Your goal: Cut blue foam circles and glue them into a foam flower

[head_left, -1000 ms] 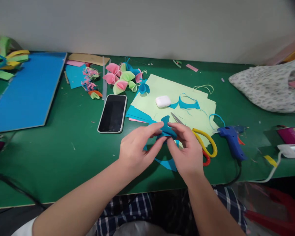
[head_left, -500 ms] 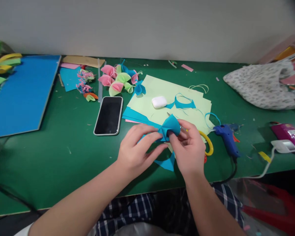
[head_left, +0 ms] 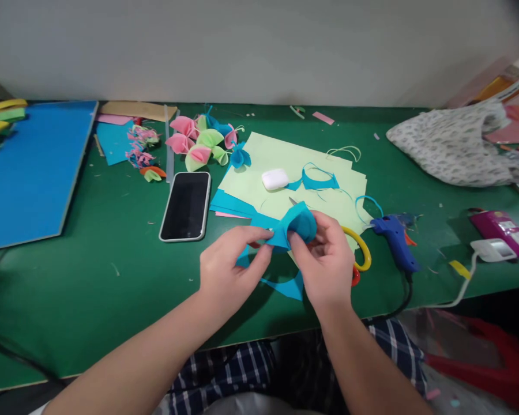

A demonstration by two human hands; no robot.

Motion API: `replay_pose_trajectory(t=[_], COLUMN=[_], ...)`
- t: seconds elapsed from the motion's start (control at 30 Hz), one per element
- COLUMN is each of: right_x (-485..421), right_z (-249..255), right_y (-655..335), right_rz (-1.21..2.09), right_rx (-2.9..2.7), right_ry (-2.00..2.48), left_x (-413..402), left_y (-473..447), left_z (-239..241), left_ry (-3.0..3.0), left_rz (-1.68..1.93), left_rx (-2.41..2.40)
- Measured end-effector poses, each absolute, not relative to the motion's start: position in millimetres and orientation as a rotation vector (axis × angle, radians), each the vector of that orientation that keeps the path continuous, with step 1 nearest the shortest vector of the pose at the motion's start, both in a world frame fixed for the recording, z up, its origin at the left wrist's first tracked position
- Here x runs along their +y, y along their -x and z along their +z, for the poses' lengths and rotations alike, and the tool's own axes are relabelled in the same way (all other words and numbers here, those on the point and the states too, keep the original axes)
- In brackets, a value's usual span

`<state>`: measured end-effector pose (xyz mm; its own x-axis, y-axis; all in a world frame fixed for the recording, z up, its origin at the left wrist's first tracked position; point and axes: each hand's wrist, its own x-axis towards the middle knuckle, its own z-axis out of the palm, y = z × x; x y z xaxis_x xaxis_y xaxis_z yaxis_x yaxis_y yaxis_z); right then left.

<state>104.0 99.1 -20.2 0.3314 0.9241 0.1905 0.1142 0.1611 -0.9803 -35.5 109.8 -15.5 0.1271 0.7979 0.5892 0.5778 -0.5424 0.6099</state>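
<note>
Between my two hands is a curled piece of blue paper [head_left: 300, 222], held just above the table. My left hand [head_left: 233, 262] pinches its left end between thumb and fingertips. Round its right side my right hand [head_left: 331, 253] is closed, thumb on the near face and fingers behind. Beneath the hands lies a blue paper offcut [head_left: 289, 287] with a curved edge. Scissors with a yellow handle [head_left: 363, 253] lie partly hidden behind my right hand. Pale green sheets [head_left: 263, 153] are spread beyond, carrying a white case [head_left: 274, 179] and blue paper scraps [head_left: 320, 181].
A phone [head_left: 185, 206] lies left of the sheets, with pink, green and blue paper flowers [head_left: 199, 138] behind it. Rightward are a blue glue gun [head_left: 395, 239], a patterned cloth bag [head_left: 450, 144] and a purple box [head_left: 501, 230]. A blue board [head_left: 34, 173] covers the far left.
The blue paper has turned and now shows a rounder, cupped curl. My left fingers have drawn back from its centre to its left end, and the view has shifted slightly.
</note>
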Motion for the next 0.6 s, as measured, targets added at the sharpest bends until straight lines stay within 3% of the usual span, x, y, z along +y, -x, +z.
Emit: replay_pose_trajectory(t=[0.3,0.6], right_x=[98.6,93.7], right_z=[-26.7,-22.0], right_y=[-108.2,-105.4], right_rz=[0.840,0.461], right_rx=[-1.040,-1.264], right_ry=[1.095,1.056], left_x=[110.4,111.4], left_y=[39.4,38.6], left_z=[-18.2,-20.8], left_ry=[-2.374,-2.471], left_rz=[1.507,1.509], left_rx=[0.944,0.989])
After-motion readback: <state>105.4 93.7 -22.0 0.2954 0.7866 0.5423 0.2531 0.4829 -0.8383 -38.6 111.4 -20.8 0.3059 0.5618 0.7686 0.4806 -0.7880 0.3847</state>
